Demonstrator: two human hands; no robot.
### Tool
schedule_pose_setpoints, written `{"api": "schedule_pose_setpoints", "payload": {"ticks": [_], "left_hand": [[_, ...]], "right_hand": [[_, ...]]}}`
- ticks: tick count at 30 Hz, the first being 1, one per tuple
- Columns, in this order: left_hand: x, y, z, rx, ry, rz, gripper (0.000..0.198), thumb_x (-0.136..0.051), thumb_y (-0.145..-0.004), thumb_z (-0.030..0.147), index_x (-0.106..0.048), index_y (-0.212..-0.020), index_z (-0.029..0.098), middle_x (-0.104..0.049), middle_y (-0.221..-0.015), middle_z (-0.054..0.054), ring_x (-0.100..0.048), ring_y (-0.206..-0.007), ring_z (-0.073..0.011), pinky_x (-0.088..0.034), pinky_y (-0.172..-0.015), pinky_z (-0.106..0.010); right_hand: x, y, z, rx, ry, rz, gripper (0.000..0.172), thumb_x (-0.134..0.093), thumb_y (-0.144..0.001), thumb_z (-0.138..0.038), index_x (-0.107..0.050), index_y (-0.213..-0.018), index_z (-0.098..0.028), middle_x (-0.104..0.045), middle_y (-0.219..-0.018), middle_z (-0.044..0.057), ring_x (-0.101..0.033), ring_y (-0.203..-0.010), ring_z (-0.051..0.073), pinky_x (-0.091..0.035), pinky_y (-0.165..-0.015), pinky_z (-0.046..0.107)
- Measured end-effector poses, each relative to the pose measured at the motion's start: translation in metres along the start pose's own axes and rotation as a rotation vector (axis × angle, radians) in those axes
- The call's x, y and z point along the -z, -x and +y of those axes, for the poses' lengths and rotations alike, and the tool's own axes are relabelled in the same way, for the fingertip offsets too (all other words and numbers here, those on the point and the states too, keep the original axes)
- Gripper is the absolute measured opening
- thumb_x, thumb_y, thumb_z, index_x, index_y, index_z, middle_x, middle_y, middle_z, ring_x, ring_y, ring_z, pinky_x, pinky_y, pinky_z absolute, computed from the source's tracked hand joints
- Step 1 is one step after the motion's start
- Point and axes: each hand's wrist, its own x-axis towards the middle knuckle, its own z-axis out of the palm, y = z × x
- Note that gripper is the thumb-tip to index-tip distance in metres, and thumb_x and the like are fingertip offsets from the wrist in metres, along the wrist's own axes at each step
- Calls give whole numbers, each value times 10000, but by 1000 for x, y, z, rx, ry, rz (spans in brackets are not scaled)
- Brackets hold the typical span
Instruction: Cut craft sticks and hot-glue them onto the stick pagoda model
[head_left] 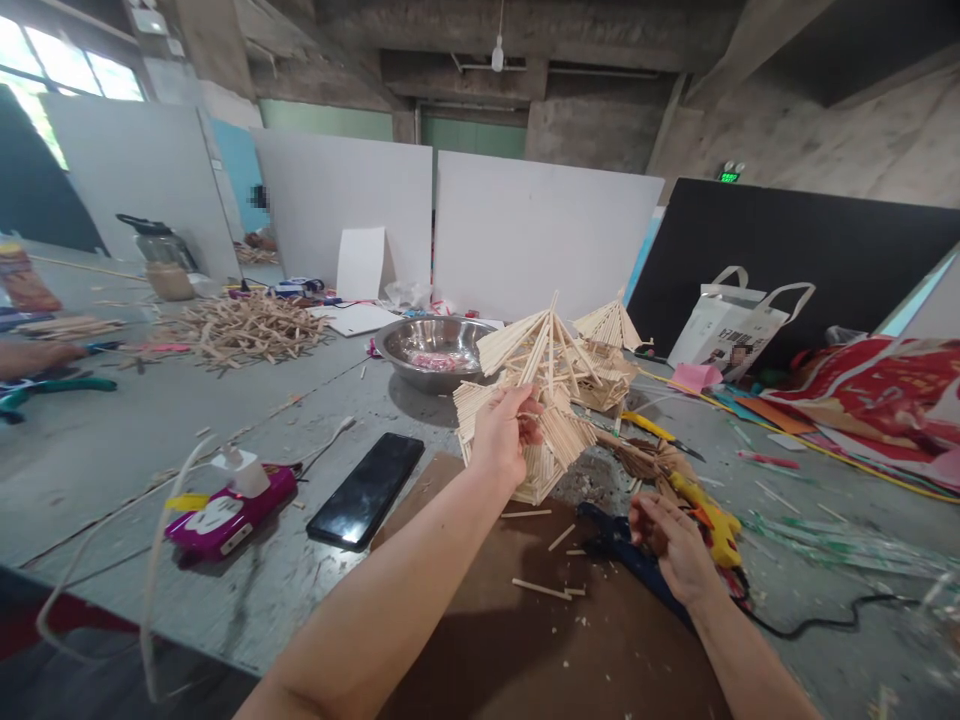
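Observation:
My left hand (504, 432) grips a model pavilion (551, 440) built of thin wooden sticks, with a pointed, fanned roof. The fingers are closed round its middle, hiding part of it. A second stick roof (609, 322) shows just behind it. My right hand (667, 540) is lower right, fingers curled in and thumb near the index finger; whether a small piece is between them I cannot make out. Close by it lie a dark blue tool (626, 550) and a yellow glue gun (709, 520). Loose short sticks (540, 588) lie on the brown board (480, 640) below.
A black phone (366, 490) and purple power strip (232, 512) lie left. Behind stand a steel bowl (431, 375) and a stick pile (251, 328). A yellow-handled knife (656, 430), white bag (727, 325) and red packaging (885, 385) lie right. Another person's hand (37, 358) is far left.

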Motion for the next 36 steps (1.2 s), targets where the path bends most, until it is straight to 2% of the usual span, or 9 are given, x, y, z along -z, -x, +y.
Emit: {"api": "schedule_pose_setpoints", "payload": {"ticks": [13, 18, 27, 30, 33, 36], "left_hand": [[2, -3, 11, 193, 65, -54, 157, -561, -585, 224, -539, -696, 115, -485, -458, 44, -389, -301, -31, -303, -317, -166], [2, -3, 13, 219, 61, -74, 134, -560, -586, 208, -532, -680, 116, -487, -462, 45, -394, -304, -28, -300, -322, -161], [4, -6, 1, -3, -3, -136, 182, -606, -574, 257, -500, -651, 130, -495, -495, 49, -403, -328, -28, -307, -322, -160], [2, -4, -4, -66, -44, -172, 201, -605, -581, 280, -477, -618, 130, -489, -486, 49, -397, -314, -27, -288, -312, -160], [-2, -1, -9, -150, -57, -165, 197, -598, -597, 277, -469, -610, 129, -474, -466, 55, -383, -309, -22, -272, -313, -154], [-5, 0, -14, -223, -63, -139, 191, -594, -610, 268, -456, -601, 135, -462, -441, 59, -375, -310, -19, -259, -317, -149]], "right_hand": [[3, 0, 0, -2, 40, -14, 191, -631, -592, -330, -566, -668, -168, -557, -531, -25, -486, -453, 69, -363, -416, 173], [2, 1, -1, -9, 35, -20, 190, -627, -600, -324, -564, -683, -165, -556, -541, -24, -488, -456, 69, -364, -416, 173], [1, 2, -2, -5, 49, -17, 205, -622, -598, -335, -552, -692, -166, -549, -537, -25, -472, -438, 74, -354, -412, 186], [4, -1, -12, 55, 108, 19, 227, -620, -586, -353, -547, -703, -172, -543, -552, -28, -465, -440, 77, -356, -419, 196], [17, -6, -30, 167, 257, 136, 255, -577, -598, -402, -531, -712, -179, -534, -576, -28, -459, -439, 82, -352, -423, 207], [40, -9, -49, 268, 647, 366, 281, -457, -658, -432, -530, -740, -173, -553, -611, 5, -473, -457, 106, -364, -457, 237]]}}
